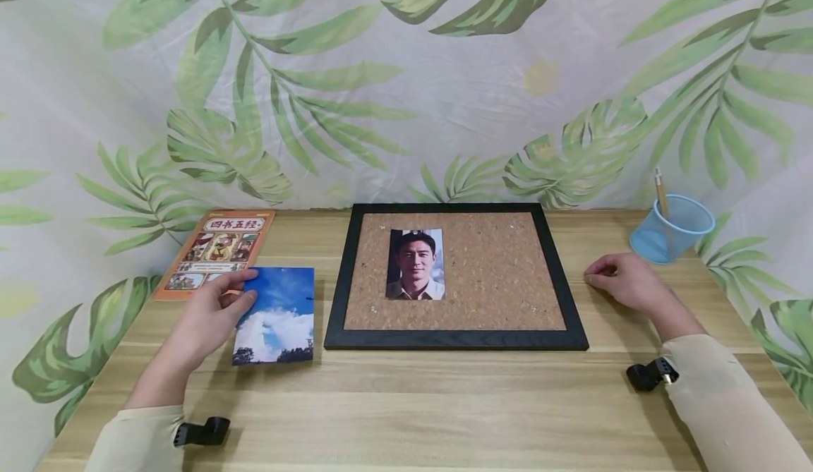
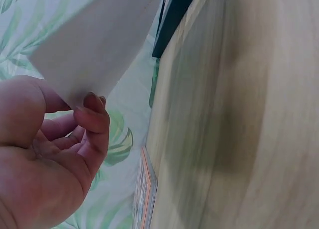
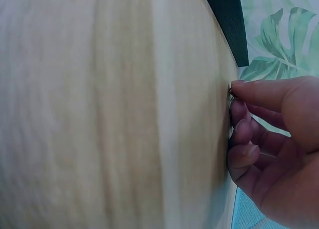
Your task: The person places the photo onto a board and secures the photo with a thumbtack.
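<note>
My left hand point(image 1: 206, 320) pinches the upper left edge of a sky photo point(image 1: 279, 317) between thumb and fingers, over the table left of the board. In the left wrist view the photo's pale back point(image 2: 99, 45) shows. A cork board point(image 1: 489, 267) with a black frame lies flat in the middle. On its left part sits a portrait photo point(image 1: 416, 267), with a small shiny spot at its top edge. Right of the frame, my right hand point(image 1: 629, 285) touches the table, thumb and forefinger together on a tiny dark thing point(image 3: 231, 91), mostly hidden by the fingertips.
An orange comic-style booklet point(image 1: 219, 250) lies at the back left, partly behind the left hand. A blue mesh pen cup point(image 1: 673, 228) holding a pencil point(image 1: 661, 193) stands at the back right, close to the right hand. A leaf-patterned cloth point(image 1: 444, 105) hangs behind the table.
</note>
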Demonstrator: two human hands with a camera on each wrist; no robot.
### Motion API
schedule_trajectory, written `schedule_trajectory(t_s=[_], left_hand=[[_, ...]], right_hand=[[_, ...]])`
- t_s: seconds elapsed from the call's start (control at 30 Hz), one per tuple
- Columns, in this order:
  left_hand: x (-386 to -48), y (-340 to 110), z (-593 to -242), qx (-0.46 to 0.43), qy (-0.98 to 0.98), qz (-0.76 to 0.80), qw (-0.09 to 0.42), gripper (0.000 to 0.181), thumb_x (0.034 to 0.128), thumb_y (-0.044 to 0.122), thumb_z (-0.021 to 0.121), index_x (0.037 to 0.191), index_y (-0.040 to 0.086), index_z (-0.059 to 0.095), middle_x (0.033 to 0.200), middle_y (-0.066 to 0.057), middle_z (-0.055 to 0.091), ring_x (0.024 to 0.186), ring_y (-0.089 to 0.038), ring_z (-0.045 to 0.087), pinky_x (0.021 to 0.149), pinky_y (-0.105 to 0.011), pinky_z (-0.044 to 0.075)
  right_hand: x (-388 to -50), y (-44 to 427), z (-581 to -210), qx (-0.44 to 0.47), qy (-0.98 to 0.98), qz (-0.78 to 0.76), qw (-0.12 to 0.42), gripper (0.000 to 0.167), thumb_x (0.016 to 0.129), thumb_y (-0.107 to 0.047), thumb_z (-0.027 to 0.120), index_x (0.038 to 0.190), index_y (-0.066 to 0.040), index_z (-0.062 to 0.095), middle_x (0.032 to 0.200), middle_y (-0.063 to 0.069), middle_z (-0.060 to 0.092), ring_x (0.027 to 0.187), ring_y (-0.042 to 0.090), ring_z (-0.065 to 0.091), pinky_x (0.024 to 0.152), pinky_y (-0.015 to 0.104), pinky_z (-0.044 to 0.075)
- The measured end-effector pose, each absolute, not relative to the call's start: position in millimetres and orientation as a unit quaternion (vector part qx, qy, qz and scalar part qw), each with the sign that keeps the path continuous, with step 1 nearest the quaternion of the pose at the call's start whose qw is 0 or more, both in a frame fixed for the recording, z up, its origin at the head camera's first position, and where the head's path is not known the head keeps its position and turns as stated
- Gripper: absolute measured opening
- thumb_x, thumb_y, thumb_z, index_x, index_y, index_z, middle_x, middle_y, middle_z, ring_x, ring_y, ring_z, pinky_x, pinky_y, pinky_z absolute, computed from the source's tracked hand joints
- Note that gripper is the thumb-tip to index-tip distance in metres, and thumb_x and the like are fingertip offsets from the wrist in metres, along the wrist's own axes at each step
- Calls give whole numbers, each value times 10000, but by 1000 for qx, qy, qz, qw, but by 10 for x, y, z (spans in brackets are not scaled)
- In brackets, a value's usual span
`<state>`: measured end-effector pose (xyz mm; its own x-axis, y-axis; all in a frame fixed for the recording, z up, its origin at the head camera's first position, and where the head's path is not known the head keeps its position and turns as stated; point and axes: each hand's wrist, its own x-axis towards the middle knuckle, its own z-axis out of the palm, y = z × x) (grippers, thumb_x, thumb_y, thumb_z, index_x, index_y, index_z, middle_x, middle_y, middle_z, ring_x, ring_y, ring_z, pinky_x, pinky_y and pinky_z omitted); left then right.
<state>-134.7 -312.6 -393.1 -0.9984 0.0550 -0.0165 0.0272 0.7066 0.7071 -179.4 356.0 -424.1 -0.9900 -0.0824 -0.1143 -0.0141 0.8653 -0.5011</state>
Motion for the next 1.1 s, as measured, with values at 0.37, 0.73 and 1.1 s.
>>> schedule_trajectory(t_s=[0.37, 0.73, 1.1], left_hand=[[-1421, -2824, -3902, 55, 890, 450, 45, 512, 1121, 214, 603, 1600, 63, 504, 1364, -237, 616, 797, -80, 633, 605, -288, 481], [-1577, -2451, -3937, 84, 873, 475, 64, 600, 1093, 184, 651, 1639, 51, 441, 1387, -219, 573, 986, -91, 686, 683, -258, 524], [-1760, -1975, -3903, 117, 855, 498, 87, 591, 1094, 172, 639, 1645, 79, 443, 1401, -211, 568, 1114, -282, 704, 833, -299, 574]], right_hand=[[-1746, 3516, -4184, -17, 963, -258, 72, 205, 1056, -135, 666, 1085, 48, 754, 1004, 179, 738, 911, 265, 621, 794, 351, 469], [-1704, 3465, -4088, -4, 947, -312, 68, 275, 1104, -183, 612, 1169, 76, 676, 873, 122, 712, 788, 194, 629, 644, 277, 496], [-1708, 3379, -4057, -19, 950, -310, 42, 278, 1105, -182, 620, 1212, 58, 711, 958, 152, 743, 813, 177, 612, 648, 271, 488]])
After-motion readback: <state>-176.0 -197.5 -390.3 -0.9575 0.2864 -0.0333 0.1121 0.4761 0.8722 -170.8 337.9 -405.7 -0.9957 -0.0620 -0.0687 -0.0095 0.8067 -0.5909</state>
